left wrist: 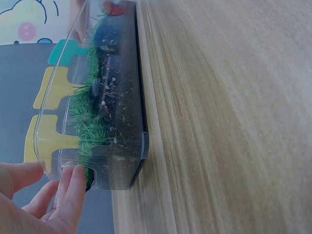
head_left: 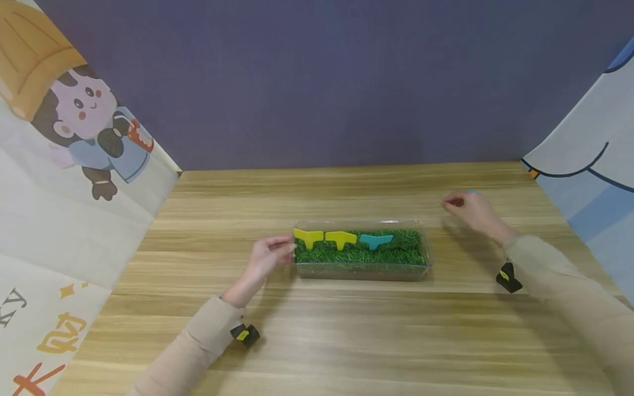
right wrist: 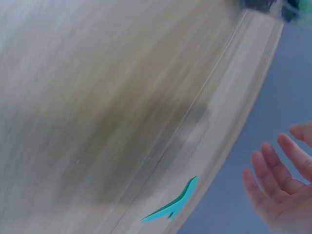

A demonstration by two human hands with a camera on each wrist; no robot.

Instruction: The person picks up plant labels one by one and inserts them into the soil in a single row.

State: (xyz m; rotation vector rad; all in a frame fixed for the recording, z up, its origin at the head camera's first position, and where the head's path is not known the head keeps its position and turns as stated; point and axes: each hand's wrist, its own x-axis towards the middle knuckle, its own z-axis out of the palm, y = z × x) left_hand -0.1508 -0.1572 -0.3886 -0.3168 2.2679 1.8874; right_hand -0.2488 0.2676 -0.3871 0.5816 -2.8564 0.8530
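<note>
A clear plastic box (head_left: 364, 273) with dark soil and green grass (head_left: 396, 256) stands lengthwise on the table. Two yellow T-shaped plant labels (head_left: 309, 237) and one blue T-shaped label (head_left: 376, 241) rise from the grass in a row, the yellow ones at the left. My left hand (head_left: 264, 258) is at the box's left end, its fairly straight fingertips (left wrist: 75, 175) against the end wall and rim. Apart from the box, my right hand (head_left: 473, 212) hovers to the right with loosely bent fingers and nothing between them. Near it, a teal T-shaped label (right wrist: 173, 204) lies on the table.
The wood-grain table (head_left: 346, 341) runs back to a dark blue-grey panel (head_left: 317, 82). Cartoon-printed sheets (head_left: 74, 165) flank both sides. A small black wrist device (head_left: 245, 334) hangs from each sleeve. Something reddish (left wrist: 114, 9) shows at the box's far end.
</note>
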